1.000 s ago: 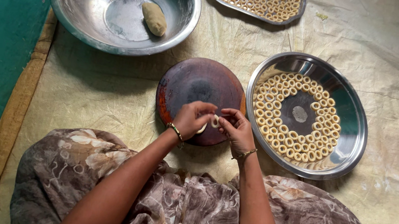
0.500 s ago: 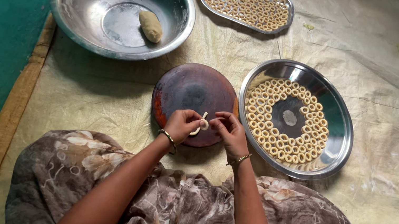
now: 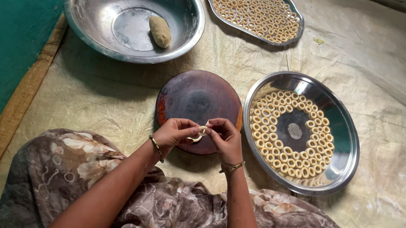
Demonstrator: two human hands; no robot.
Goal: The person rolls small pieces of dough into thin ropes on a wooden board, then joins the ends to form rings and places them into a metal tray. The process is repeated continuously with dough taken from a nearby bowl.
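Single head-worn view, looking steeply down, close over the lap

The near edge of the dark round board (image 3: 198, 97) is covered by the left hand (image 3: 176, 132) and the right hand (image 3: 226, 139). Most of the small dough strip (image 3: 198, 136) is hidden between the fingertips, so its full shape cannot be made out. The forearms and the patterned lap cloth (image 3: 181, 219) are cut off by the bottom edge. The tray of rings (image 3: 274, 38) is slightly clipped at the top edge.
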